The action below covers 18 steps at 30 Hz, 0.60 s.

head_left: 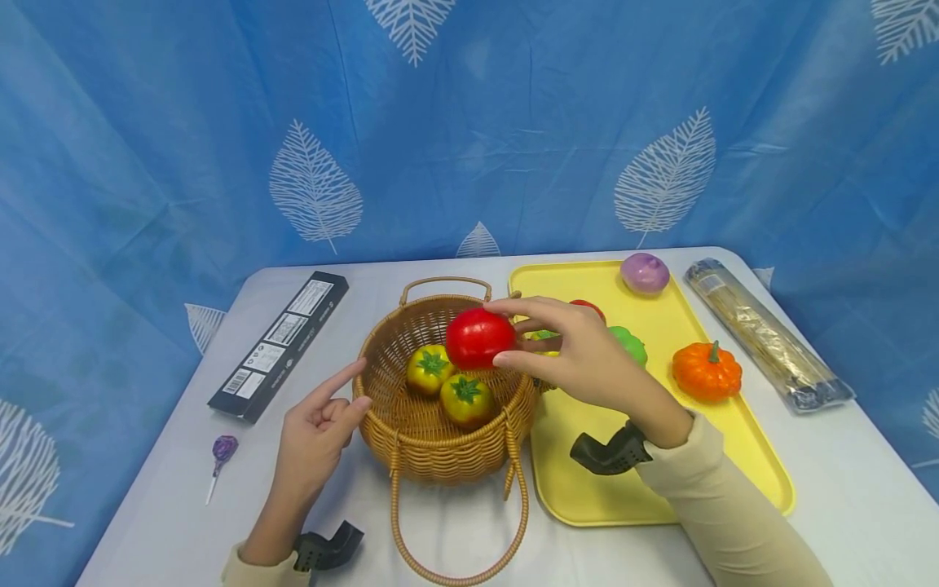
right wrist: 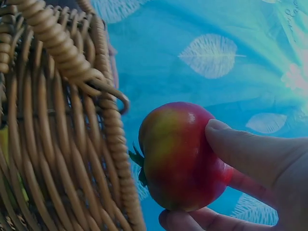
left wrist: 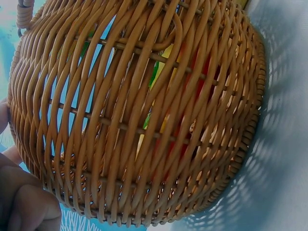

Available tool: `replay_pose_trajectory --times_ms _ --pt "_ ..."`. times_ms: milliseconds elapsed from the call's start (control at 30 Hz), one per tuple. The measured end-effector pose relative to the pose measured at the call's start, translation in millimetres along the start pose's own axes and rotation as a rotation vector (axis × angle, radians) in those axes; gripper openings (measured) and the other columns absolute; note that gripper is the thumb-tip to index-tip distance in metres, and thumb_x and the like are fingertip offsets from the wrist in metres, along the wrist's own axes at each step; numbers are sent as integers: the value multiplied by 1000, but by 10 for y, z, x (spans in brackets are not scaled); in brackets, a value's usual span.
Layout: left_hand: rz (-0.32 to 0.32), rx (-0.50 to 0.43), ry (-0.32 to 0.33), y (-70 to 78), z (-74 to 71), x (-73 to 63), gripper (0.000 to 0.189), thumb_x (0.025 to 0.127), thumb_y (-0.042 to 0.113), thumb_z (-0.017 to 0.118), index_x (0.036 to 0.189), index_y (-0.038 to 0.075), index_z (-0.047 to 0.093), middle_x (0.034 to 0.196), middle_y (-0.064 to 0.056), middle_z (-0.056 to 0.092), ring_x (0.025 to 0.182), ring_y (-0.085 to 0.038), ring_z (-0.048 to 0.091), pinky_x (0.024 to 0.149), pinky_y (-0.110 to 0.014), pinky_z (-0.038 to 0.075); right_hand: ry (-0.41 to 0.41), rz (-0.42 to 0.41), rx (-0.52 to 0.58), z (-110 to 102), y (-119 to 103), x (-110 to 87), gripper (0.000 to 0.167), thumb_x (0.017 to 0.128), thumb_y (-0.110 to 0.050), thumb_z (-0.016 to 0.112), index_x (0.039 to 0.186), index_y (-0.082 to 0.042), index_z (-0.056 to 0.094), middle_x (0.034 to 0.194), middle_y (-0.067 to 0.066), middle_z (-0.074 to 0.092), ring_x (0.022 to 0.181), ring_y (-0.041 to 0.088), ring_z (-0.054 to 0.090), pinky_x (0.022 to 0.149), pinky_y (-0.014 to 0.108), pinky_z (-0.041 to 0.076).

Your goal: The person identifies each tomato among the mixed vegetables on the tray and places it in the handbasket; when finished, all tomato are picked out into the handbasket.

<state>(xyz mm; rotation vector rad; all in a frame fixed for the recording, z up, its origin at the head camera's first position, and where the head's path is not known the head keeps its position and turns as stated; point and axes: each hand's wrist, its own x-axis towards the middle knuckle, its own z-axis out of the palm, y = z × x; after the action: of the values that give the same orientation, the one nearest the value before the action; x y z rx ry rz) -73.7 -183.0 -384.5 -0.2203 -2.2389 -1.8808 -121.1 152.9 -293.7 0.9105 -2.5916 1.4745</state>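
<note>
Over the wicker basket [head_left: 447, 465], my right hand [head_left: 587, 355] grips a red tomato [head_left: 480, 338] between thumb and fingers. The right wrist view shows the tomato [right wrist: 180, 154] beside the basket's rim [right wrist: 118, 163], with a yellow-green patch and green leaves. Two yellow-and-dark-red tomatoes with green tops, one behind [head_left: 429, 369] and one in front [head_left: 467, 399], lie inside the basket. My left hand [head_left: 315, 432] touches the basket's left rim with a straight index finger and thumb; its other fingers are bent. In the left wrist view the basket's woven wall [left wrist: 134, 115] fills most of the picture.
Right of the basket, a yellow tray [head_left: 587, 481] bears a purple onion [head_left: 645, 273], an orange pumpkin [head_left: 707, 372] and a green vegetable [head_left: 629, 346], partly hidden. Beyond it lies a clear packet of sticks [head_left: 766, 330]. A black box [head_left: 282, 342] and a lollipop [head_left: 223, 448] lie left.
</note>
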Motion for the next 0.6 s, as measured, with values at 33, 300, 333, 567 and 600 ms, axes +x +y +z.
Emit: replay_pose_trajectory --times_ms 33,300,333,567,600 --pt "-1 2 0 0 0 0 44 95 2 71 138 9 64 54 0 33 47 -12 30 40 -34 22 -4 -3 -6 20 -7 2 56 89 -28 83 140 -27 63 135 -6 63 107 12 68 83 29 58" --pt "-4 7 6 7 1 -4 44 95 2 71 138 9 64 54 0 34 47 -10 31 40 -34 23 -59 -60 -24 192 -32 40 55 88 -32 83 140 -28 63 127 -13 66 104 6 67 85 28 56" --pt "-3 4 6 7 1 -4 44 95 2 71 138 9 64 54 0 34 47 -10 31 40 -34 22 -68 -69 -27 216 -29 42 55 88 -31 82 140 -27 63 128 -13 66 105 5 67 86 28 56" --pt "5 -1 4 -1 6 0 44 95 1 72 138 8 64 54 1 33 47 -10 29 40 -35 21 -116 -86 -62 365 -19 46 56 88 -31 83 141 -23 63 135 -10 63 107 5 66 90 25 54" --pt "4 0 6 -1 7 1 44 95 2 72 138 9 64 54 1 33 47 -10 29 40 -35 21 -120 -86 -65 383 -22 48 57 88 -30 83 141 -22 63 135 -9 63 107 5 66 89 25 54"
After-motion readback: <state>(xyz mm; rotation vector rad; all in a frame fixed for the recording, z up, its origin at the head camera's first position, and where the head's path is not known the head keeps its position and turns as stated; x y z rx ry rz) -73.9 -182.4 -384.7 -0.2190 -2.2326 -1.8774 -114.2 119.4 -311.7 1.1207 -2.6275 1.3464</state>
